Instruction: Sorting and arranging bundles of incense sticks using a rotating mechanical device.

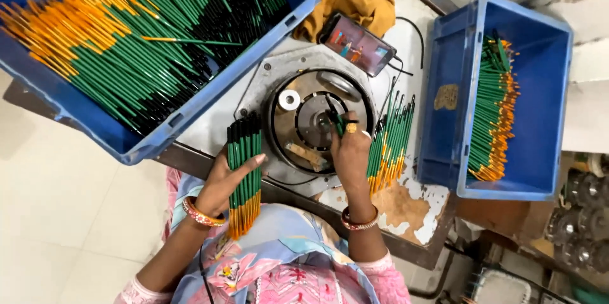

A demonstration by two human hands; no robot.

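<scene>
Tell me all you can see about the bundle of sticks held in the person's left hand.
The bundle is a flat fan of slim, pencil-like sticks held side by side, standing roughly upright in the picture. Each looks painted: black at the top end, green along the middle, orange-yellow at the bottom. The left hand grips it around the middle, thumb across the front. The black ends reach the grey machine plate; the orange ends hang over the person's patterned clothing. They look like wood or plastic, but I cannot tell which.
</scene>
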